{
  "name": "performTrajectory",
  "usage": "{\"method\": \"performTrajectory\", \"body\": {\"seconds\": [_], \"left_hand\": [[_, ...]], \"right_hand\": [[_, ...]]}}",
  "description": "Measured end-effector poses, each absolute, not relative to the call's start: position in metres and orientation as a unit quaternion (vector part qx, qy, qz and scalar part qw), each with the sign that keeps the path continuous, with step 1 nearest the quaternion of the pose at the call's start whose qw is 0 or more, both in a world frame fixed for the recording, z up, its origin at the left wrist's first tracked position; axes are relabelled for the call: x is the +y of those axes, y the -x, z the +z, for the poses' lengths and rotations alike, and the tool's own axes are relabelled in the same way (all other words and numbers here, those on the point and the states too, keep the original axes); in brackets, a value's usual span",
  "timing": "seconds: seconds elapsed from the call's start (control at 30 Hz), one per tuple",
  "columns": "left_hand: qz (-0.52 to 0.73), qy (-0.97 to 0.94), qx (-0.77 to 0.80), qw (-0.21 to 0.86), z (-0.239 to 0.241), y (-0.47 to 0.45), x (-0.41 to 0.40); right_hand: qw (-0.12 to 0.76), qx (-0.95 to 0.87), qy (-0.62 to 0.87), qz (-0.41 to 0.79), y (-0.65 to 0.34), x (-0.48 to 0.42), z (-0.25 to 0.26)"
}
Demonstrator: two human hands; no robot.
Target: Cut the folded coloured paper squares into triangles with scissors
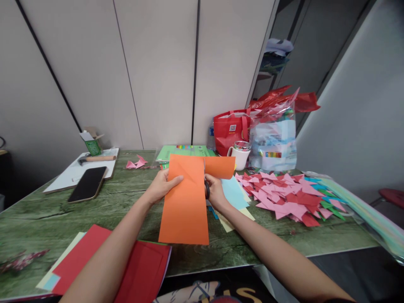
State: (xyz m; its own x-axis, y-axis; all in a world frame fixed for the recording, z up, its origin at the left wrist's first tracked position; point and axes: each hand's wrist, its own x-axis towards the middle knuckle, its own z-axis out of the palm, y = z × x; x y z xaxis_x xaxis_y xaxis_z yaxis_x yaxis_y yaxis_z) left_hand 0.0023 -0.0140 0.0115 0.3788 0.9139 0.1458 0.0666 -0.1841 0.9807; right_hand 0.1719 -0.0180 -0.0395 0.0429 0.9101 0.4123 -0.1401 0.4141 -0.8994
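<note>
Legibly marked items are few. The red bag (pixel 227 136) at the rear of the table (pixel 126 216) carries a square code label (pixel 232 128); the line of print below it is too small to read. Print on the white-and-blue package (pixel 268 139) beside it, the green booklet (pixel 167 154) and the small green box (pixel 94 147) is likewise unreadable. Large yellowish lettering on the dark shirt (pixel 252 290) is cut off by the lower frame edge.

The orange sheet (pixel 186 206) is held above the table, between the two hands. Its left edge lies between the thumb and fingers of the left hand (pixel 159 187): thumb flat on the near face, remaining fingers mostly hidden behind. The grip is closed on the paper.

The right hand (pixel 216 193) is positioned just right of the main panel, below an orange flap (pixel 221 167) that extends rightward. Its fingers are curled around the dark handle of the scissors (pixel 207 190). A thin section of blade shows between panel and flap; the blade opening cannot be determined. Pink and red paper pieces (pixel 284 195) are piled to the right.
</note>
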Motion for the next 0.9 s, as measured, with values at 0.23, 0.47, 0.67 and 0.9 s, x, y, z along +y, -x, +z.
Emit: {"method": "performTrajectory", "body": {"seconds": [0.23, 0.47, 0.67, 0.9], "left_hand": [[0.404, -0.655, 0.385, 0.51, 0.0121, -0.0022, -0.0141], [0.402, -0.649, 0.385, 0.518, 0.0115, -0.0025, -0.0138], [0.401, -0.656, 0.371, 0.521, 0.0094, -0.0026, -0.0137], [0.381, -0.66, 0.372, 0.529, 0.0094, -0.0033, -0.0155]], "right_hand": [[0.63, -0.559, 0.362, 0.399, -0.1722, -0.0176, -0.0406], [0.637, -0.55, 0.35, 0.41, -0.1735, -0.0161, -0.044], [0.642, -0.562, 0.328, 0.405, -0.1748, -0.0168, -0.0418], [0.647, -0.565, 0.323, 0.397, -0.1752, -0.015, -0.0423]]}}
